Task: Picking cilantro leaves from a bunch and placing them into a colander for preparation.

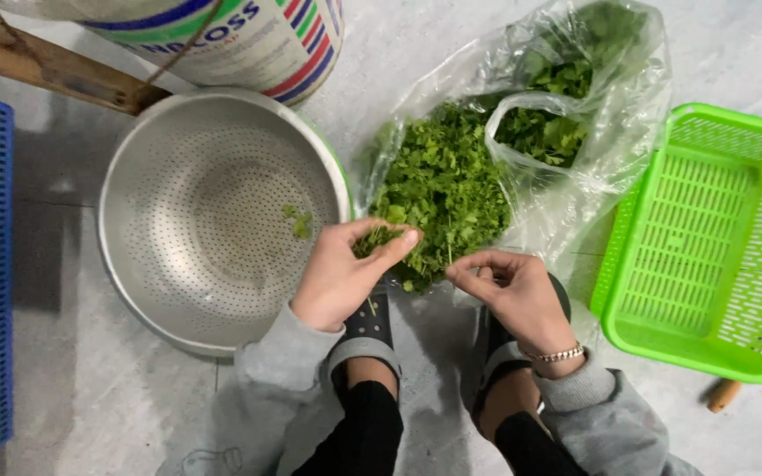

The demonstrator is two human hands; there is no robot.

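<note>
Head view: left hand (pixel 339 280) pinches herbs (pixel 441 189)

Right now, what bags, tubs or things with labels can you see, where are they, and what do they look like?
Printed sack or drum: top middle, behind the colander; rounded, white with blue, green and red stripes and lettering.
Clear plastic bag: top right, crumpled open on the floor, filled with leafy green herbs.
No signs or screens in view.
</note>
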